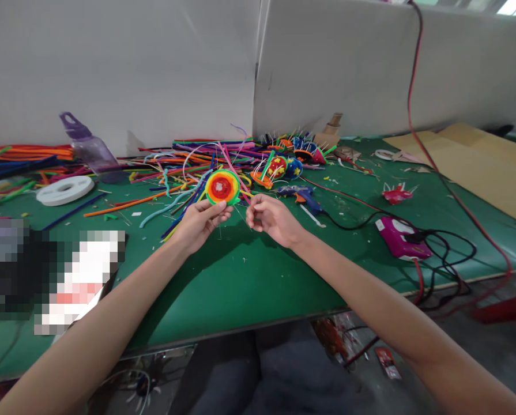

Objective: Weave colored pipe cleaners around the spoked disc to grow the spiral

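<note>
Over the green table (244, 294), left hand (202, 225) is pinching a ringed disc (221, 187) firmly; right hand (274, 220) is curling nearly closed, hold unclear.

A long green table (258, 288) has two plain grey walls (119, 63) standing right behind it, which meet in a straight line behind its middle, while a bright window (513, 7) shines high up past its right side and a grey floor (508, 351) lies below it.
</note>
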